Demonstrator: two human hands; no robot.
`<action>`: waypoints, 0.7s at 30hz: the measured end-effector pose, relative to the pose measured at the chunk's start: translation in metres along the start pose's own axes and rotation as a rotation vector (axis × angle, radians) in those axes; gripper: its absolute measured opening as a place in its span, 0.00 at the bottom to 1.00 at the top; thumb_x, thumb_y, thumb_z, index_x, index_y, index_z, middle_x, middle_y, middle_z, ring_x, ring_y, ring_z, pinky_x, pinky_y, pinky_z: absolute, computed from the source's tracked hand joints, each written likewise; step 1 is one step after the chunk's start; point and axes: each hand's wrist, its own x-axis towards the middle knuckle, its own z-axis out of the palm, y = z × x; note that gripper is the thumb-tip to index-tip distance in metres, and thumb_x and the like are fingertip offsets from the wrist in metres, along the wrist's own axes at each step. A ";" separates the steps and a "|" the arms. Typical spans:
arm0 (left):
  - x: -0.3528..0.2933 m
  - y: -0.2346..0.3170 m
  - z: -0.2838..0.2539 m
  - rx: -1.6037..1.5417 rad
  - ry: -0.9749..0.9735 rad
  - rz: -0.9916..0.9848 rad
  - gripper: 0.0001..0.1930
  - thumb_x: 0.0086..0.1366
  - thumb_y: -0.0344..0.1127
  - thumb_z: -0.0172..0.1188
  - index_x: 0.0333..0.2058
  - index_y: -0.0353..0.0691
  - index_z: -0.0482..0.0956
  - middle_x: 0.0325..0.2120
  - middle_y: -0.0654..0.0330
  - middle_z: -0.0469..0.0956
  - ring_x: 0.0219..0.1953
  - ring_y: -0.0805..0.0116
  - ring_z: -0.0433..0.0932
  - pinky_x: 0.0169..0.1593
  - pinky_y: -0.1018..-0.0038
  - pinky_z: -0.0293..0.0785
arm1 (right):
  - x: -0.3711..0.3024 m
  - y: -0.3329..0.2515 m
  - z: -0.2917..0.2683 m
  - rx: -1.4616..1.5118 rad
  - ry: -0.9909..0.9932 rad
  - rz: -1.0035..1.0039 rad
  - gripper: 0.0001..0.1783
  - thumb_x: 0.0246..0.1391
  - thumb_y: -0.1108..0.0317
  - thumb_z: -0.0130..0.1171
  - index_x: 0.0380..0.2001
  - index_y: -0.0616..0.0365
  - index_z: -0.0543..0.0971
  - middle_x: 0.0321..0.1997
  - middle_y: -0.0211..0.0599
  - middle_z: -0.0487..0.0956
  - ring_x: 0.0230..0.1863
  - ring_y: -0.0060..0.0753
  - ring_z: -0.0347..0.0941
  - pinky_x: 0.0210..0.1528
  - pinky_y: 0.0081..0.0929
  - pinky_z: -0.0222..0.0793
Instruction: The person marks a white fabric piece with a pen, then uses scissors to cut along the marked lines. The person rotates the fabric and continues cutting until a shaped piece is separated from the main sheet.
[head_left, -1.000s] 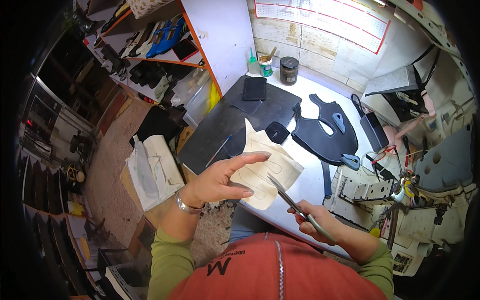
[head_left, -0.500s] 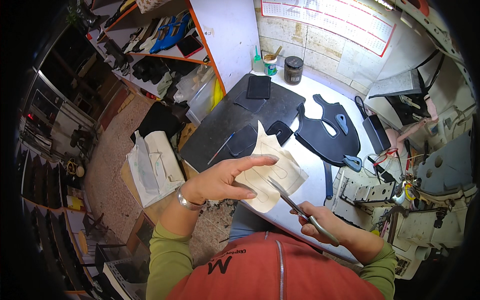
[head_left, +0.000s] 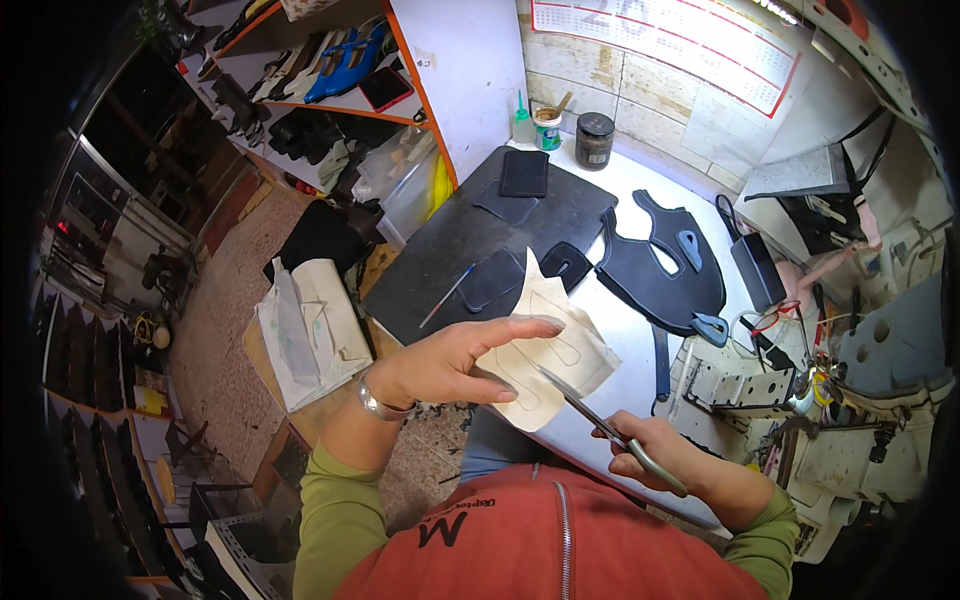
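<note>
Holding up a cream sheet (head_left: 572, 345) in our left hand (head_left: 440, 365), we look down on a smooth, pale face marked with thin outlines, among them a long rounded loop; its far end tapers to a point, its near end is rounded, and its right side comes to a blunt corner. It is above the front edge of the white table (head_left: 634, 335), our left fingers grasping it, forefinger and thumb spread apart over its face, the others hidden. Our right hand (head_left: 652, 450) has its fingers wrapped round the scissors (head_left: 600, 422), whose tips lie over the sheet; how far the blades part, we cannot tell. Room opens on the tabletop between the sheet and a black cut-out piece (head_left: 675, 275), while a black mat (head_left: 425, 270) bearing a slim pen (head_left: 447, 296) fills the left side
</note>
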 end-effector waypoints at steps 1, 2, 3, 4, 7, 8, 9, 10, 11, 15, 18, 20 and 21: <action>0.000 0.000 0.001 -0.026 0.001 -0.006 0.35 0.53 0.22 0.63 0.61 0.33 0.60 0.61 0.55 0.61 0.61 0.68 0.61 0.61 0.74 0.60 | 0.000 0.001 0.000 -0.001 0.004 -0.002 0.22 0.50 0.57 0.59 0.45 0.58 0.73 0.24 0.35 0.72 0.24 0.30 0.68 0.30 0.26 0.66; -0.001 0.000 0.001 -0.036 0.003 -0.015 0.35 0.53 0.22 0.63 0.61 0.33 0.60 0.61 0.55 0.61 0.61 0.68 0.61 0.60 0.74 0.61 | -0.001 0.001 0.000 -0.010 0.007 -0.005 0.22 0.50 0.57 0.60 0.45 0.58 0.73 0.23 0.35 0.72 0.24 0.30 0.69 0.30 0.26 0.67; -0.001 0.001 0.002 -0.046 0.006 -0.024 0.35 0.53 0.22 0.63 0.61 0.33 0.60 0.61 0.55 0.61 0.60 0.69 0.62 0.59 0.75 0.62 | -0.001 0.001 0.000 -0.021 0.009 -0.007 0.22 0.50 0.56 0.60 0.45 0.57 0.73 0.23 0.35 0.72 0.24 0.30 0.69 0.29 0.26 0.67; -0.001 0.001 0.002 -0.057 0.008 -0.032 0.35 0.53 0.22 0.62 0.61 0.33 0.60 0.61 0.56 0.61 0.60 0.69 0.62 0.58 0.75 0.64 | -0.002 0.001 -0.001 -0.031 0.011 -0.009 0.22 0.50 0.55 0.60 0.45 0.57 0.73 0.23 0.34 0.72 0.23 0.30 0.69 0.29 0.26 0.67; -0.001 -0.001 0.001 0.024 0.001 0.011 0.35 0.54 0.21 0.62 0.61 0.34 0.60 0.60 0.56 0.62 0.60 0.70 0.63 0.56 0.77 0.66 | -0.003 0.007 0.000 -0.036 0.023 -0.043 0.24 0.51 0.51 0.61 0.44 0.57 0.74 0.22 0.34 0.71 0.22 0.29 0.69 0.28 0.26 0.67; -0.001 0.000 0.002 0.016 0.006 -0.006 0.35 0.54 0.21 0.62 0.61 0.34 0.60 0.60 0.56 0.62 0.60 0.70 0.63 0.56 0.77 0.67 | -0.003 0.008 0.000 -0.036 0.032 -0.049 0.25 0.51 0.50 0.61 0.44 0.57 0.74 0.21 0.33 0.71 0.22 0.29 0.69 0.27 0.26 0.67; -0.001 0.002 0.002 0.008 0.011 -0.022 0.35 0.54 0.21 0.62 0.61 0.34 0.60 0.59 0.57 0.63 0.60 0.70 0.63 0.55 0.77 0.67 | -0.003 0.008 0.001 -0.036 0.041 -0.054 0.26 0.50 0.48 0.61 0.44 0.57 0.74 0.21 0.33 0.71 0.21 0.29 0.69 0.27 0.26 0.66; -0.001 0.003 0.003 0.000 0.016 -0.038 0.35 0.54 0.22 0.62 0.61 0.34 0.60 0.59 0.57 0.63 0.59 0.70 0.63 0.55 0.77 0.67 | -0.003 0.009 0.001 -0.036 0.050 -0.060 0.27 0.50 0.47 0.61 0.44 0.57 0.74 0.20 0.33 0.71 0.21 0.30 0.68 0.26 0.26 0.66; -0.001 0.000 0.002 -0.023 0.032 -0.004 0.34 0.54 0.22 0.61 0.61 0.36 0.60 0.59 0.57 0.63 0.59 0.70 0.63 0.56 0.76 0.67 | -0.003 0.010 0.001 -0.037 0.058 -0.074 0.28 0.50 0.45 0.61 0.44 0.57 0.74 0.20 0.33 0.71 0.21 0.30 0.68 0.26 0.26 0.66; -0.001 -0.007 0.001 -0.089 0.082 0.040 0.32 0.56 0.21 0.59 0.61 0.40 0.61 0.58 0.59 0.62 0.58 0.71 0.64 0.56 0.75 0.67 | -0.003 0.008 -0.001 -0.035 0.031 -0.078 0.35 0.48 0.37 0.58 0.44 0.58 0.73 0.20 0.33 0.70 0.21 0.30 0.68 0.25 0.27 0.65; 0.002 -0.005 0.006 -0.116 0.064 -0.003 0.33 0.56 0.21 0.59 0.61 0.41 0.61 0.58 0.60 0.62 0.57 0.71 0.64 0.56 0.75 0.68 | -0.001 0.003 -0.004 -0.038 0.006 -0.065 0.41 0.45 0.30 0.54 0.45 0.59 0.72 0.21 0.34 0.70 0.22 0.31 0.68 0.26 0.28 0.65; 0.006 -0.004 0.011 -0.113 0.053 -0.018 0.33 0.56 0.20 0.59 0.61 0.40 0.61 0.58 0.59 0.62 0.58 0.71 0.64 0.56 0.76 0.68 | 0.002 -0.004 -0.006 -0.055 -0.032 -0.041 0.41 0.47 0.31 0.53 0.46 0.60 0.70 0.24 0.39 0.71 0.27 0.39 0.70 0.30 0.32 0.65; 0.007 -0.005 0.012 -0.102 0.053 -0.015 0.33 0.56 0.19 0.59 0.60 0.38 0.61 0.59 0.59 0.62 0.58 0.71 0.64 0.56 0.76 0.68 | 0.004 -0.009 -0.009 -0.072 -0.066 -0.015 0.38 0.49 0.34 0.53 0.46 0.60 0.69 0.26 0.45 0.72 0.30 0.47 0.72 0.33 0.36 0.66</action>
